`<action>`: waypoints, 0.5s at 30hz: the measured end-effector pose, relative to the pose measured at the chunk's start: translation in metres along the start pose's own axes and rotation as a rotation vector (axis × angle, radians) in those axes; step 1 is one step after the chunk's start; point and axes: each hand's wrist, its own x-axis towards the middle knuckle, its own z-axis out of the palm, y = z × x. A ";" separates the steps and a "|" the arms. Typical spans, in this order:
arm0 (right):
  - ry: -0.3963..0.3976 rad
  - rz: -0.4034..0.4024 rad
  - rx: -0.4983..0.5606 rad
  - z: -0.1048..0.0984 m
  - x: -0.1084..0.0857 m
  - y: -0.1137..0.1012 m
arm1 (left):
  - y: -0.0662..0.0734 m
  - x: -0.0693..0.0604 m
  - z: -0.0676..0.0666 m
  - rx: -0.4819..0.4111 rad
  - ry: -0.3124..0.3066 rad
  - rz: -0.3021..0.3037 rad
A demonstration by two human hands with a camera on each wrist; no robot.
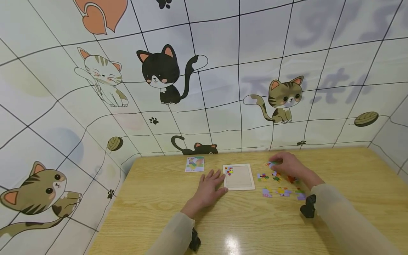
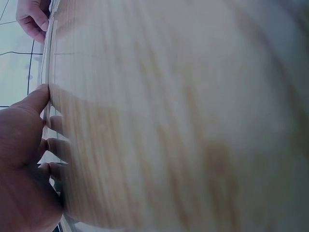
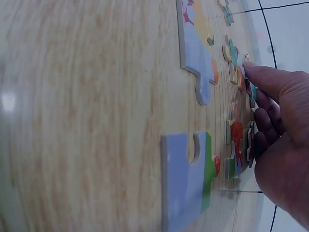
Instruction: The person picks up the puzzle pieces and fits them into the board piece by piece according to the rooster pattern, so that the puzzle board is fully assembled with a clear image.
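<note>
A pale wooden puzzle tray (image 1: 238,188) lies on the table with a few joined pieces (image 1: 229,170) in its upper left corner. My left hand (image 1: 209,188) rests flat with spread fingers at the tray's left edge. To the right of the tray, my right hand (image 1: 288,165) pinches a small colourful puzzle piece (image 1: 270,164) between thumb and fingers, low over the table. Several loose pieces (image 1: 283,191) lie below that hand. The right wrist view shows a lilac and green piece (image 3: 186,179) close up; the fingers partly hide the pinched one.
A square picture card (image 1: 194,164) lies behind and left of the tray. The wooden table (image 1: 153,212) meets a wall (image 1: 223,117) of cat-print sheeting at its back edge. Loose pieces spread over the table right of the tray.
</note>
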 end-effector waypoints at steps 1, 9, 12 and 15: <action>-0.004 0.001 -0.004 0.000 0.000 -0.001 | 0.000 0.000 0.000 -0.001 0.001 0.001; 0.003 0.020 0.023 0.000 0.001 -0.005 | 0.000 0.000 0.000 -0.004 0.006 0.005; 0.015 0.026 0.034 0.001 0.001 -0.005 | -0.001 0.000 0.000 0.001 0.004 0.003; 0.031 0.033 0.034 0.001 0.001 -0.004 | -0.001 0.000 0.000 0.006 0.006 0.003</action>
